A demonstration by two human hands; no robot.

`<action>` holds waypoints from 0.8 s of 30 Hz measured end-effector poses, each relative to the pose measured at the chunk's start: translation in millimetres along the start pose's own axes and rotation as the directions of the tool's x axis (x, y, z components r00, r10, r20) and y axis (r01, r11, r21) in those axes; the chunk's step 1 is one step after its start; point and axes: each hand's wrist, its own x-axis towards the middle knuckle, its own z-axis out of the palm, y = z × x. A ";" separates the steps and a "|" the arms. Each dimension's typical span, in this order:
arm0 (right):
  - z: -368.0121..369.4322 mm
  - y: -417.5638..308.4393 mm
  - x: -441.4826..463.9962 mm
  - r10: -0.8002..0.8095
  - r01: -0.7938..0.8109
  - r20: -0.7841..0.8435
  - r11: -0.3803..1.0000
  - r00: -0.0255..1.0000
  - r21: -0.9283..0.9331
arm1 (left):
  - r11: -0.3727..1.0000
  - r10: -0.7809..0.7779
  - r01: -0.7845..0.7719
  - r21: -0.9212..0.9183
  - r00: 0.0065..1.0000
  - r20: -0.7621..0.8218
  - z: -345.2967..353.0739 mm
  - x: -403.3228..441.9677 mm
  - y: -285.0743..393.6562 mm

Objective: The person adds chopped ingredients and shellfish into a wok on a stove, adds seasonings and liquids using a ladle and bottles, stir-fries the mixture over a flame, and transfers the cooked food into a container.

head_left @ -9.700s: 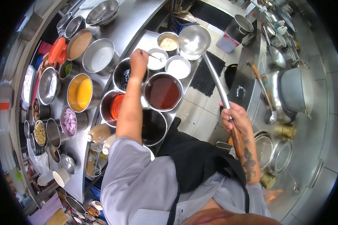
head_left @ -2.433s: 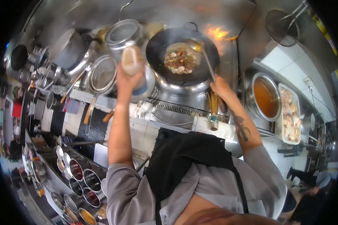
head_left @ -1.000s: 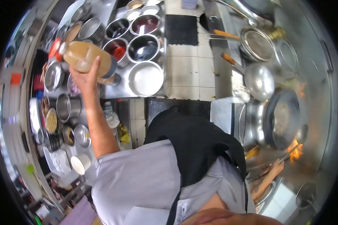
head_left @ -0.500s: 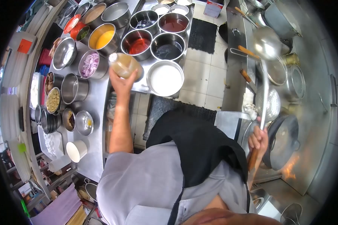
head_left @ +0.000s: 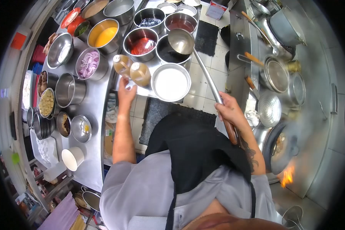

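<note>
My right hand [head_left: 229, 108] is wrapped round the handle of a long metal ladle [head_left: 207, 73] with a wooden end. The ladle's bowl hangs over a steel pot of dark liquid [head_left: 168, 55]; whether it touches the liquid I cannot tell. My left hand [head_left: 125, 95] is just below two bottles of light brown liquid, its thumb and fingers apart and nothing gripped. One bottle [head_left: 122, 66] stands at the left, and the other bottle [head_left: 140, 74] is beside it. Right of them sits a round pan of white contents [head_left: 171, 82].
Pots of red sauce [head_left: 142, 46], yellow liquid [head_left: 103, 37] and sliced onions [head_left: 89, 64] stand around the bottles. At right, a wok [head_left: 270, 153] with food smokes over a flame [head_left: 288, 176]. A perforated skimmer [head_left: 270, 110] and a strainer [head_left: 276, 74] lie near it.
My right hand has swung the ladle leftward from the stove side to over the dark liquid. My left hand has let go of a bottle, which now stands beside another.
</note>
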 end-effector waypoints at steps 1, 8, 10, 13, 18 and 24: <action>3.1 -0.8 2.6 -0.007 0.006 -0.004 0.999 1.000 -0.054 | 0.996 -0.058 0.053 -0.070 0.996 -0.066 -7.2 4.8 -10.1; 9.5 0.5 14.9 -0.049 0.059 0.058 0.979 0.997 -0.197 | 0.998 -0.068 0.070 0.004 0.982 -0.174 -16.4 48.5 0.5; 12.1 -2.0 16.0 -0.012 0.022 0.055 0.981 0.998 -0.192 | 0.995 -0.053 0.063 0.077 0.991 -0.122 -16.7 58.3 -2.1; 15.1 -5.0 15.3 0.058 -0.056 0.043 0.997 0.997 -0.053 | 0.998 -0.002 0.010 0.065 0.993 -0.119 -12.4 69.1 -17.5; 10.7 -15.1 6.2 0.105 -0.118 0.097 0.983 0.990 0.143 | 0.977 0.207 -0.205 0.059 0.978 -0.029 -12.4 77.2 -26.3; 5.3 -27.5 -10.5 0.082 -0.099 0.089 0.973 0.993 0.210 | 0.954 0.299 -0.299 -0.034 0.954 0.014 -3.5 78.0 -16.1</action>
